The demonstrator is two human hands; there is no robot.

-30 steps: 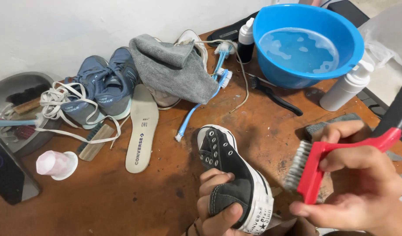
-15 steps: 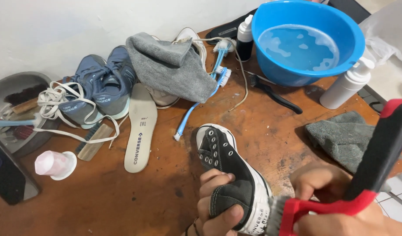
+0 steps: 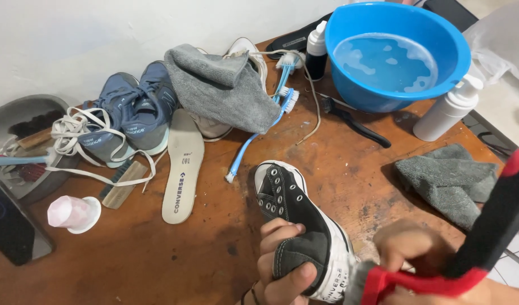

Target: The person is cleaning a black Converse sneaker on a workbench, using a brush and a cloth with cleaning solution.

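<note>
A black canvas sneaker point(image 3: 293, 220) with a white rubber sole lies on the wooden table point(image 3: 158, 260), heel towards me. My left hand point(image 3: 279, 265) grips its heel and side. My right hand point(image 3: 423, 257) holds a red-and-black scrub brush point(image 3: 474, 243), its bristles pressed against the sneaker's white heel rubber. The brush's long black handle sticks up to the right.
A blue basin point(image 3: 398, 53) of water stands at the back right, with a white pump bottle point(image 3: 448, 107) and a grey cloth point(image 3: 451, 181) nearby. Blue sneakers point(image 3: 127, 121), a white insole point(image 3: 183, 166), a grey towel point(image 3: 225, 90), toothbrushes point(image 3: 259, 135), a phone point(image 3: 11, 229) and a pink cup point(image 3: 73, 213) lie to the left.
My right hand has dropped with the brush from beside the sneaker down to its heel, and the handle now points up to the right. My left hand keeps its grip on the sneaker.
</note>
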